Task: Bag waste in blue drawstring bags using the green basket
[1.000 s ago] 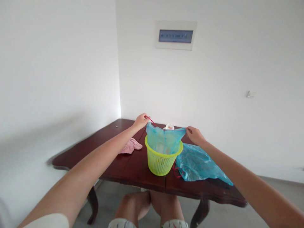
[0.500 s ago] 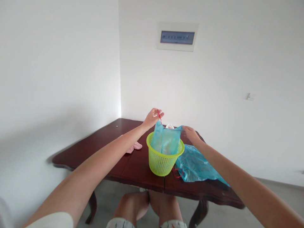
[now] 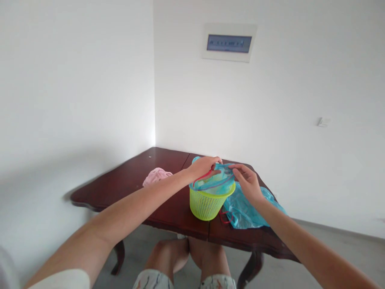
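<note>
A lime-green mesh basket (image 3: 206,206) stands on the dark wooden table, with a translucent blue plastic bag (image 3: 218,185) inside it and partly over its rim. My left hand (image 3: 207,166) is above the basket's left side, its fingers closed on the bag near the red drawstring (image 3: 202,178). On the right, my right hand (image 3: 247,180) pinches the bag's edge between thumb and fingers. Part of the bag's far side is hidden behind my left hand.
A second blue plastic bag (image 3: 248,210) with a red drawstring lies flat right of the basket. A crumpled pink cloth (image 3: 156,176) rests on the table (image 3: 120,192) to the left. White walls meet behind the table.
The bag's mouth has come down from above the basket and now spreads over the rim. My left hand has moved down and right; my right hand has shifted slightly down and right.
</note>
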Tool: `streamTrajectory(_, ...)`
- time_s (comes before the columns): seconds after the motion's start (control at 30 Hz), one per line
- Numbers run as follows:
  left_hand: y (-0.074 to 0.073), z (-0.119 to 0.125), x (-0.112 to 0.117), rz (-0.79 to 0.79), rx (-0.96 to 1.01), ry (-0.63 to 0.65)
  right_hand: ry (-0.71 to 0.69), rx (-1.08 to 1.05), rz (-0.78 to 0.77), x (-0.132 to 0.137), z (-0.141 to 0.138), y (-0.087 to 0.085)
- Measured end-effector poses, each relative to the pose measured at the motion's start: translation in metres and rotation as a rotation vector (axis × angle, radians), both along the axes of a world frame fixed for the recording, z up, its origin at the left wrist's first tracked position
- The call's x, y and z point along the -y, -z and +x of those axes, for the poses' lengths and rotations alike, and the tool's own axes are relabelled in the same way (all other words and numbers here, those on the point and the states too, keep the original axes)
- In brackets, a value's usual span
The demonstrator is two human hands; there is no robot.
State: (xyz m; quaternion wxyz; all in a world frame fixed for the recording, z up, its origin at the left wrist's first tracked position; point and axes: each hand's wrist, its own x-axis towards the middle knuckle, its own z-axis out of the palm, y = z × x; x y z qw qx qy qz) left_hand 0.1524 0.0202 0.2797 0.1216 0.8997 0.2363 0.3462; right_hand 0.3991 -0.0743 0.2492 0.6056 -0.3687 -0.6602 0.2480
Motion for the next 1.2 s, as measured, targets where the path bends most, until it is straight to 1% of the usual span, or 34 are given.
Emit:
streamTrajectory(0.07, -0.002, 0.002, 0.000, 0.067, -0.069, 0.055, -0.021, -0.031, -0.020, 0.009, 0.000, -0.003)
streamTrajectory(0.13, -0.007, 0.000, -0.001, 0.076, -0.074, 0.118, -0.021, -0.043, -0.018, 0.015, 0.004, -0.004)
streamTrajectory(0.2, -0.012, -0.005, -0.002, 0.073, -0.044, 0.186, 0.007, -0.032, 0.006, 0.017, 0.009, -0.004)
streamTrajectory(0.27, -0.015, -0.011, -0.003, 0.041, -0.007, 0.262, 0.048, 0.009, 0.017, 0.018, 0.016, -0.003)
streamTrajectory(0.33, -0.015, -0.015, -0.002, -0.054, 0.026, 0.311, 0.092, 0.098, 0.001, 0.020, 0.020, -0.001)
streamTrajectory(0.43, -0.012, -0.014, 0.000, -0.241, 0.088, 0.295, 0.170, 0.293, 0.022, 0.025, 0.021, -0.001)
streamTrajectory(0.5, -0.010, -0.011, 0.001, -0.313, 0.117, 0.266, 0.206, 0.416, 0.090, 0.031, 0.018, -0.003)
streamTrajectory(0.6, -0.007, -0.003, 0.001, -0.344, 0.128, 0.254, 0.245, 0.602, 0.225, 0.039, 0.009, -0.007)
streamTrajectory(0.73, -0.008, 0.002, 0.004, -0.368, 0.133, 0.267, 0.389, 0.839, 0.397, 0.044, -0.002, -0.011)
streamTrajectory(0.8, -0.008, 0.002, 0.006, -0.388, 0.120, 0.272, 0.431, 0.912, 0.459, 0.044, -0.006, -0.012)
streamTrajectory(0.9, -0.008, 0.000, 0.011, -0.411, 0.080, 0.272, 0.433, 0.979, 0.514, 0.043, -0.010, -0.013)
streamTrajectory(0.97, -0.009, -0.003, 0.015, -0.400, 0.072, 0.283, 0.400, 0.953, 0.495, 0.041, -0.012, -0.013)
streamTrajectory(1.03, -0.011, -0.007, 0.020, -0.378, 0.104, 0.299, 0.321, 0.829, 0.402, 0.040, -0.013, -0.014)
streamTrajectory(1.1, -0.015, -0.012, 0.022, -0.354, 0.189, 0.269, 0.226, 0.597, 0.253, 0.036, -0.011, -0.017)
streamTrajectory(1.13, -0.018, -0.016, 0.022, -0.345, 0.250, 0.224, 0.193, 0.457, 0.175, 0.033, -0.009, -0.020)
streamTrajectory(1.2, -0.024, -0.025, 0.019, -0.338, 0.400, 0.089, 0.156, 0.157, 0.036, 0.027, 0.000, -0.027)
